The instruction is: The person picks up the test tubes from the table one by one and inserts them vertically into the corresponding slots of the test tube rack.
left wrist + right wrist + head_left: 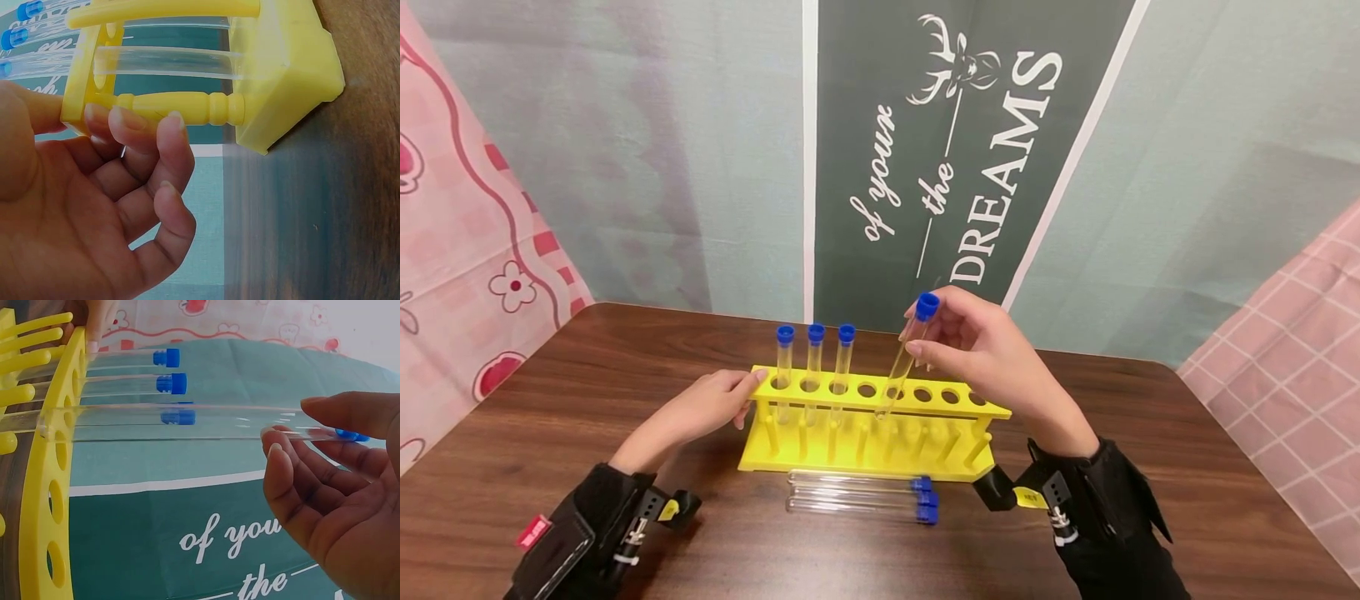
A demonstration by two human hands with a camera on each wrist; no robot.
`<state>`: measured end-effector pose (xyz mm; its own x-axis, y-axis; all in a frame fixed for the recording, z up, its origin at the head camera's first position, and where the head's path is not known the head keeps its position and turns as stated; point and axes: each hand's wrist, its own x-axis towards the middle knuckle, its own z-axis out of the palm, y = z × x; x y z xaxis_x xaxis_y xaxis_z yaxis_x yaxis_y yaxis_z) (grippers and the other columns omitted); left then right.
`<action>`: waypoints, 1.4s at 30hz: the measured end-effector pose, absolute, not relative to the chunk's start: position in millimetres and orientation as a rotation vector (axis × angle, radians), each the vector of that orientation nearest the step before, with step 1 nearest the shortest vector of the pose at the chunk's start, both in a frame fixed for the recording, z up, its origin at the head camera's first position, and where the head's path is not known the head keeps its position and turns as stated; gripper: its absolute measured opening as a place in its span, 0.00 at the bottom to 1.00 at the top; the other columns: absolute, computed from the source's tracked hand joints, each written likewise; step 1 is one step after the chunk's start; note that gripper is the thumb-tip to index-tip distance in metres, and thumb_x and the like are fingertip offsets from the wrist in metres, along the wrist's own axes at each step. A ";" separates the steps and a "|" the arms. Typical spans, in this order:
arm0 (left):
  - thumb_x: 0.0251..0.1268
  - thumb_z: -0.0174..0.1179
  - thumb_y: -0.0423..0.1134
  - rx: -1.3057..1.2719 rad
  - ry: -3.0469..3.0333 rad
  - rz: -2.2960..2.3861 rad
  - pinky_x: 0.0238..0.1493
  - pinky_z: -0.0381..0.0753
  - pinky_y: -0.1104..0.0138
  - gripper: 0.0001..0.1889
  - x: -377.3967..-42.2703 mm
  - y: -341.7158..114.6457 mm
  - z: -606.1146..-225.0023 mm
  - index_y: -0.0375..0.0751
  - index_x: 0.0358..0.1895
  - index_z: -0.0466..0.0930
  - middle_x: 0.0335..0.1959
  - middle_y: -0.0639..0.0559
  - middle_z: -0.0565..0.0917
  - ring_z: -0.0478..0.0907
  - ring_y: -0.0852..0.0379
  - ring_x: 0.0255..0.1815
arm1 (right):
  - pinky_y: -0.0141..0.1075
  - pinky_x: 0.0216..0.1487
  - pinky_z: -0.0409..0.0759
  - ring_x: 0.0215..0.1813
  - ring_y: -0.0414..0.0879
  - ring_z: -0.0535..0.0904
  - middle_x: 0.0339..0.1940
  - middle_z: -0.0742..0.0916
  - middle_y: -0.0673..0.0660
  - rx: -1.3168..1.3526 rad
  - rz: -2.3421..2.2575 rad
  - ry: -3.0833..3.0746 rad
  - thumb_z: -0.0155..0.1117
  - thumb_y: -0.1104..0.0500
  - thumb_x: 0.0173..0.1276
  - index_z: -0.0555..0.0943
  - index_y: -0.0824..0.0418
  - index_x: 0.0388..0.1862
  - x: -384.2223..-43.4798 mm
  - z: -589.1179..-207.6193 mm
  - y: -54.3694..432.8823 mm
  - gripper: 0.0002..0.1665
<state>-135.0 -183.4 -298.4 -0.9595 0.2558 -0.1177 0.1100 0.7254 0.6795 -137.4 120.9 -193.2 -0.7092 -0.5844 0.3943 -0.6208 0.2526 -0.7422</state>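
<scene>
My right hand [992, 346] pinches a clear test tube [898, 372] with a blue cap between thumb and fingers, close below the cap. The tube tilts, cap up and to the right; its rounded lower end overlaps the top bar near the fourth hole from the left. At the left end of the yellow test tube rack [936, 407], my left hand [709, 403] grips the top bar, thumb above and fingers curled at the end post [181, 108]. Three capped tubes [814, 354] stand upright in the three leftmost holes; the holes to the right show bare.
Three more blue-capped test tubes [853, 493] lie side by side in front of the rack, caps to the right. Upright pegs [833, 440] line the rack's base. Behind the wooden table [647, 350] hangs a printed cloth [880, 275].
</scene>
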 end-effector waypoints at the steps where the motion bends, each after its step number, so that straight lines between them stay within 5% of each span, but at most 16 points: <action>1: 0.73 0.36 0.52 0.290 2.725 1.056 0.23 0.61 0.66 0.26 -135.1 -183.3 -298.7 0.35 0.24 0.69 0.16 0.49 0.70 0.62 0.55 0.17 | 0.38 0.32 0.77 0.31 0.48 0.78 0.34 0.82 0.55 1.174 1.491 -2.449 0.62 0.70 0.60 0.74 0.66 0.43 -138.4 -193.7 120.4 0.12; 14: 0.73 0.36 0.52 0.294 2.729 1.047 0.23 0.61 0.65 0.26 -134.2 -183.5 -298.6 0.36 0.24 0.69 0.16 0.48 0.71 0.62 0.55 0.17 | 0.37 0.33 0.78 0.30 0.49 0.78 0.35 0.81 0.62 1.141 1.541 -2.418 0.60 0.71 0.60 0.73 0.69 0.44 -148.3 -192.0 111.5 0.12; 42: 0.73 0.36 0.52 0.295 2.723 1.056 0.23 0.61 0.66 0.25 -133.7 -182.9 -296.6 0.36 0.23 0.68 0.15 0.48 0.70 0.62 0.55 0.17 | 0.36 0.33 0.77 0.32 0.45 0.77 0.33 0.81 0.54 1.072 1.304 -2.608 0.60 0.68 0.62 0.73 0.63 0.43 -154.5 -203.0 96.9 0.11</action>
